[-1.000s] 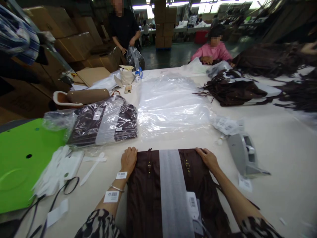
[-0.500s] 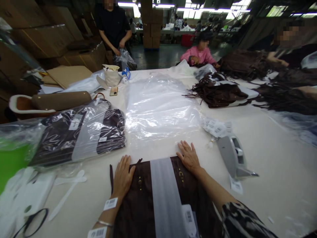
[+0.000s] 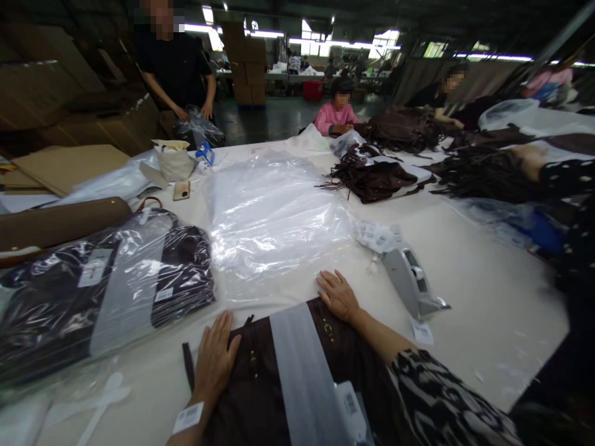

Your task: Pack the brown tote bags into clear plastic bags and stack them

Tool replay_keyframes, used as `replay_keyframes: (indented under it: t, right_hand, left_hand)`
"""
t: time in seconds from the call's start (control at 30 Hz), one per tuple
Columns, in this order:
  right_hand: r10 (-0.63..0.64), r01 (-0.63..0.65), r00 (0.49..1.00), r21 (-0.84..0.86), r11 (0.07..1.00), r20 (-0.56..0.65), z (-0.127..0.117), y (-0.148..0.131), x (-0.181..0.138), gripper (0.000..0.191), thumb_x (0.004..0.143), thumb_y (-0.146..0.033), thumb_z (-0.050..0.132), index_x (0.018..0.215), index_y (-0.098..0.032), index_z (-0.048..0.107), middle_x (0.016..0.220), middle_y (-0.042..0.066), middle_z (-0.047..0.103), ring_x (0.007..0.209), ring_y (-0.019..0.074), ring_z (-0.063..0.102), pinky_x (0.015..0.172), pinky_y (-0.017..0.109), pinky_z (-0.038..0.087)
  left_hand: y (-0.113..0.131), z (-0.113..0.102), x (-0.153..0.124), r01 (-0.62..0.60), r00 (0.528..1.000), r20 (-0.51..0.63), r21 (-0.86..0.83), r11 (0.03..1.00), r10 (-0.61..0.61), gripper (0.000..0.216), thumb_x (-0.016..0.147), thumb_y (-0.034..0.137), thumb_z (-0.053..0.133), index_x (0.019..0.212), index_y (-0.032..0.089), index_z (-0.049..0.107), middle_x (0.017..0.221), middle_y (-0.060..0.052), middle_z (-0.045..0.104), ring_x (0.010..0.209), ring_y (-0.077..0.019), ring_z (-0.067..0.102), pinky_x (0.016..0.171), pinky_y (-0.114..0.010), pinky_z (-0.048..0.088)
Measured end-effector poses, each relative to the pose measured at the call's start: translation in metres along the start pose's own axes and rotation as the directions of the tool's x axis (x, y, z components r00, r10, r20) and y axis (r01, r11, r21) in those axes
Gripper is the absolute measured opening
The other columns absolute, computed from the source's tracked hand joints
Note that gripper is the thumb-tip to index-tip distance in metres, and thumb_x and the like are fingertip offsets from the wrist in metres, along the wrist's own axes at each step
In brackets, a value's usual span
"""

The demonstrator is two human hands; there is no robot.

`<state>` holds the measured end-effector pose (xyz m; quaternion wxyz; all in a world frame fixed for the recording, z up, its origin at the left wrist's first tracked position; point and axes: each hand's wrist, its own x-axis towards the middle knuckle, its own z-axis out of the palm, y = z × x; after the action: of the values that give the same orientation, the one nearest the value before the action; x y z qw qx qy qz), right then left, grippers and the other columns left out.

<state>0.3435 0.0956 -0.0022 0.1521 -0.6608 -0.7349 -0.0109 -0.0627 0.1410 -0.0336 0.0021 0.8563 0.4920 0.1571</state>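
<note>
A dark brown bag (image 3: 260,396) with a white foam strip (image 3: 302,378) down its middle lies flat on the white table (image 3: 483,279) in front of me. My left hand (image 3: 214,359) rests flat, fingers spread, on the bag's top left corner. Flat on the top right corner lies my right hand (image 3: 338,296). A barcode sticker (image 3: 188,417) sits on my left wrist. Just beyond the bag lies a stack of clear plastic bags (image 3: 274,217).
A bagged brown bag (image 3: 106,285) lies at the left, a grey tape dispenser (image 3: 409,282) and barcode labels (image 3: 379,235) at the right. Fringed brown bags (image 3: 372,176) are piled far right. Other people work at the table's far end and right side. Cardboard boxes (image 3: 69,80) stand at the back left.
The view has swung right, so the green board has left the frame. Both hands have opened flat on the bag's top corners; the right hand slid inward.
</note>
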Motion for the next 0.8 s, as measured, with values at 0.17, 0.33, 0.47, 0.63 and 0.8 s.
replay_keyframes:
  t: [0.17,0.33,0.47,0.63,0.8]
  right_hand:
    - [0.125,-0.125,0.992,-0.001,0.992,-0.026,-0.04,-0.031,-0.022,0.051,0.099,-0.036,0.042,0.147,-0.018,0.042,0.155,0.013,0.039,0.147,0.0279,0.03,0.121,0.057,0.018]
    - [0.133,-0.133,0.991,0.005,0.991,-0.009,-0.054,-0.056,-0.13,0.064,0.099,-0.04,0.04,0.157,-0.024,0.017,0.161,0.009,0.027,0.15,0.0267,0.021,0.121,0.055,0.021]
    - [0.182,-0.185,0.983,-0.097,0.978,-0.03,-0.022,-0.047,-0.182,0.063,0.099,-0.042,0.042,0.155,-0.022,0.023,0.156,0.011,0.038,0.146,0.0294,0.032,0.117,0.057,0.027]
    - [0.18,-0.181,0.983,-0.12,0.976,-0.017,-0.026,-0.045,-0.177,0.063,0.098,-0.047,0.042,0.153,-0.02,0.029,0.155,0.014,0.039,0.145,0.0305,0.033,0.116,0.058,0.026]
    - [0.237,-0.241,0.971,-0.123,0.963,-0.045,-0.055,-0.076,-0.213,0.065,0.098,-0.044,0.04,0.156,-0.019,0.022,0.158,0.013,0.033,0.148,0.0302,0.026,0.118,0.058,0.021]
  left_hand:
    - [0.036,-0.045,-0.007,0.096,0.995,0.003,0.081,0.992,-0.096,0.061,0.097,0.041,0.035,0.151,0.013,0.036,0.158,-0.019,0.032,0.148,-0.0344,0.023,0.117,-0.063,0.017]
    - [0.056,-0.045,-0.062,-0.026,0.999,-0.036,0.043,0.999,0.027,0.063,0.098,0.045,0.034,0.155,0.019,0.026,0.159,-0.016,0.031,0.148,-0.0328,0.024,0.118,-0.063,0.016]
    - [0.054,-0.023,-0.077,-0.011,1.0,-0.026,0.045,0.999,0.012,0.063,0.098,0.046,0.034,0.153,0.017,0.031,0.159,-0.017,0.03,0.149,-0.0327,0.023,0.117,-0.061,0.02]
    - [0.058,-0.034,-0.061,0.005,0.999,0.036,0.053,0.999,-0.007,0.061,0.097,0.045,0.035,0.151,0.016,0.037,0.158,-0.018,0.032,0.148,-0.0335,0.025,0.116,-0.063,0.022]
    - [0.073,-0.066,-0.09,0.005,0.996,0.083,0.037,0.999,-0.008,0.06,0.096,0.044,0.041,0.15,0.019,0.039,0.16,-0.017,0.028,0.149,-0.0355,0.022,0.115,-0.065,0.022]
